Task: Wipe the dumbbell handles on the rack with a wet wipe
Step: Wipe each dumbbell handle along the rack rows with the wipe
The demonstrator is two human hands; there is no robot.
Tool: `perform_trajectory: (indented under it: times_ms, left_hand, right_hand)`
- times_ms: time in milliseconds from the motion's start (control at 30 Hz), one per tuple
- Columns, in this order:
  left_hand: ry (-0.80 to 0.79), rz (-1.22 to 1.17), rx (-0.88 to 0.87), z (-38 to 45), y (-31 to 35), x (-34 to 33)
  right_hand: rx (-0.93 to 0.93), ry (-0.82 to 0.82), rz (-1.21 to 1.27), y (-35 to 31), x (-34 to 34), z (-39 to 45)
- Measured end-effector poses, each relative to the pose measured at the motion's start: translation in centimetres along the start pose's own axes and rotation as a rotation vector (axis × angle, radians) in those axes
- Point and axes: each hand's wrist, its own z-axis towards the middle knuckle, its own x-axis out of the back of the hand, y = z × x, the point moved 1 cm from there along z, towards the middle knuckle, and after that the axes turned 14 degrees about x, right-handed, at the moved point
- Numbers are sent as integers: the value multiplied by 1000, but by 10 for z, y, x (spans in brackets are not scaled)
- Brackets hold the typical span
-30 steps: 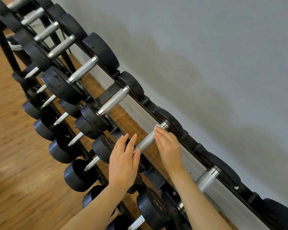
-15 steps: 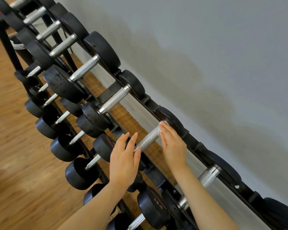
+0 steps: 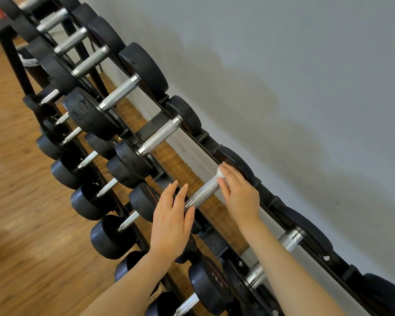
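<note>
— Where were the hands on the rack (image 3: 269,202)?

— Both were at one dumbbell (image 3: 235,164) on the top tier, the one whose far head sat against the rear rail by the grey wall (image 3: 306,87); the right hand (image 3: 238,195) was at the far end of its knurled handle (image 3: 205,191), fingers curled over it and pinching a white wet wipe (image 3: 220,174) against the metal, just beside the far head.

— And the left hand (image 3: 171,221)?

— It lay flat with fingers straight and together, resting on the near head (image 3: 144,200) of that same dumbbell at the front rail; it gripped nothing.

— How much of the wipe showed?

— Only a small white fold above the fingers (image 3: 228,173); the remainder was hidden under the hand.

— What else was on the rack?

— More dumbbells ran along the top tier toward its far end, their silver handles bare; smaller ones sat on the lower tier near the front edge, over a wooden floor (image 3: 21,224); a head marked 22.5 (image 3: 209,286) sat near the bottom edge of the view, under the right forearm.
</note>
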Motion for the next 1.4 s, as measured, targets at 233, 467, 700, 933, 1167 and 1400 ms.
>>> perform_trajectory:
  times_ms: [233, 467, 700, 933, 1167, 1400]
  left_hand:
    - [6, 63, -27, -7, -14, -2]
    - [15, 71, -33, -8, -15, -3]
    - [13, 58, -34, -8, -14, -3]
    - [12, 63, -36, -8, -15, -3]
    - [19, 56, -48, -9, -15, -2]
    - [24, 60, -53, -9, -15, -2]
  right_hand:
    - [87, -63, 60, -8, -4, 2]
    - [149, -150, 55, -16, -8, 1]
    - [51, -92, 43, -10, -5, 7]
    - [210, -115, -42, -11, -10, -2]
    - [166, -89, 53, -22, -15, -8]
    - [114, -46, 80, -30, -21, -13]
